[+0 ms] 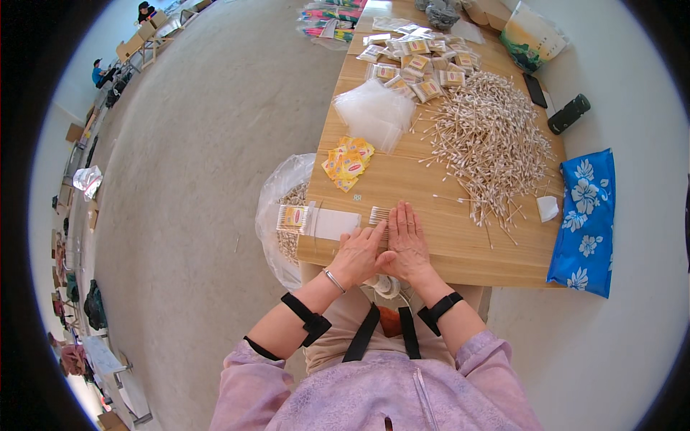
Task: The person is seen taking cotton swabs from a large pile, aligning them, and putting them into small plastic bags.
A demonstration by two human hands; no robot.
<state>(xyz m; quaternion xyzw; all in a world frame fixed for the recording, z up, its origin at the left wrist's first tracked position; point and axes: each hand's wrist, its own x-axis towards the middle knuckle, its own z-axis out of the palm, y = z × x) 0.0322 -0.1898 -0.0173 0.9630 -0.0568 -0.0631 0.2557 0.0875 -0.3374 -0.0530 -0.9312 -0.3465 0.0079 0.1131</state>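
A short row of cotton swabs [379, 214] lies side by side near the table's front edge. My right hand [407, 243] rests flat along the right of the row, fingers stretched out together. My left hand [357, 253] reaches over the row's near part with fingers extended and touching the swabs; the hands meet at the thumbs and partly hide the swabs. Left of them lies a whitish flat sleeve [336, 224]. Beside it, at the table's left edge, sits a filled swab packet [292, 217] with a yellow card. Farther back is a large heap of loose swabs [496, 136].
Yellow cards [348, 161] and clear bags [375, 111] lie on the table [445, 251], with filled packets [417, 65] behind. A phone [534, 90], dark bottle [569, 113] and blue floral pouch [586, 223] line the right. A plastic sack [269, 194] of swabs stands left.
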